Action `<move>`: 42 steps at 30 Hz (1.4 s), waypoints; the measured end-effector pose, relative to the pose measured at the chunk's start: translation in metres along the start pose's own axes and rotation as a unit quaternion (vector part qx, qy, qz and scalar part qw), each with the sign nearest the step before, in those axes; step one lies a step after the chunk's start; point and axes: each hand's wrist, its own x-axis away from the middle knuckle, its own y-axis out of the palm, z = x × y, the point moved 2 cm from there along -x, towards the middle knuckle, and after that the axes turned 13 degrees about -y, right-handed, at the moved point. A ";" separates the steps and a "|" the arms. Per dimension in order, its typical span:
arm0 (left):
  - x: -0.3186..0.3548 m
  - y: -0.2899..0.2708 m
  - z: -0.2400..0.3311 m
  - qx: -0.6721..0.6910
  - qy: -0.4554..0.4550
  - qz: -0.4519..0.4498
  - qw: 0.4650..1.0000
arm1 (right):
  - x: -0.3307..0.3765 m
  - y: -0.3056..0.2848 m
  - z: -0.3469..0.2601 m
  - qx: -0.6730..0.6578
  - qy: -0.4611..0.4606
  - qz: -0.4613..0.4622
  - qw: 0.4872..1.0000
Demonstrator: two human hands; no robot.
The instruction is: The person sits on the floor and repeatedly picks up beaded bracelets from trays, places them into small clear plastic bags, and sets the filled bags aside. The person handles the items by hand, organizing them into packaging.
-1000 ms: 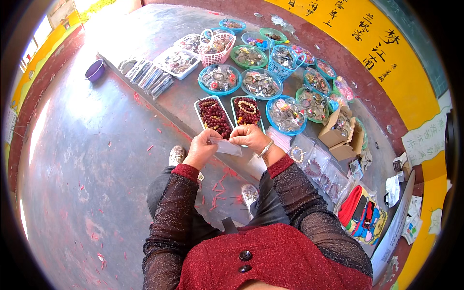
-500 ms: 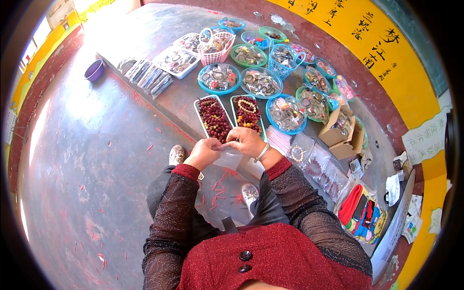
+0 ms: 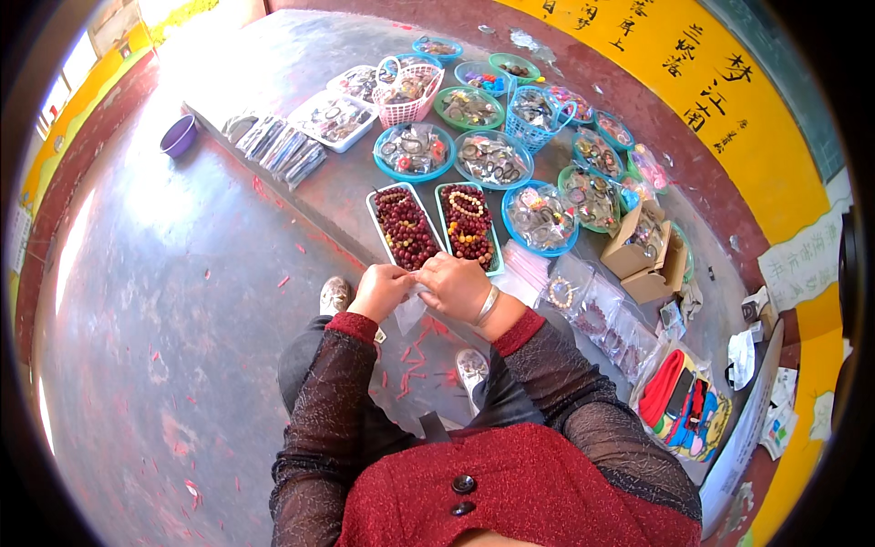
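Observation:
A small clear plastic bag (image 3: 410, 313) hangs between my two hands, in front of my knees. My left hand (image 3: 381, 290) pinches its upper edge from the left. From the right, my right hand (image 3: 456, 284) grips the same edge, its fingers closed and meeting the left fingertips. What lies inside the bag, if anything, I cannot make out. Just beyond my hands are two shallow trays of bead bracelets: the left tray (image 3: 373, 213) holds dark red beads (image 3: 403, 223) with a few yellow ones, and the right one also has a pale bracelet (image 3: 467, 202).
Several round basins (image 3: 519, 239) and baskets (image 3: 408, 113) of packaged bracelets cover the raised floor ahead. Bundled packets (image 3: 273, 146) lie left, near a purple basin (image 3: 179, 136). To the right are a cardboard box (image 3: 645, 284), flat plastic bags (image 3: 602, 314) and a colourful bag (image 3: 684, 401).
My right hand has shifted slightly left and down, turning over the bag's edge. The bag hangs narrower and more bunched. My left hand has barely moved.

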 end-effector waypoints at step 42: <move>0.020 -0.008 0.008 -0.315 0.072 0.148 0.935 | 0.003 0.030 0.053 -0.373 0.193 0.110 0.901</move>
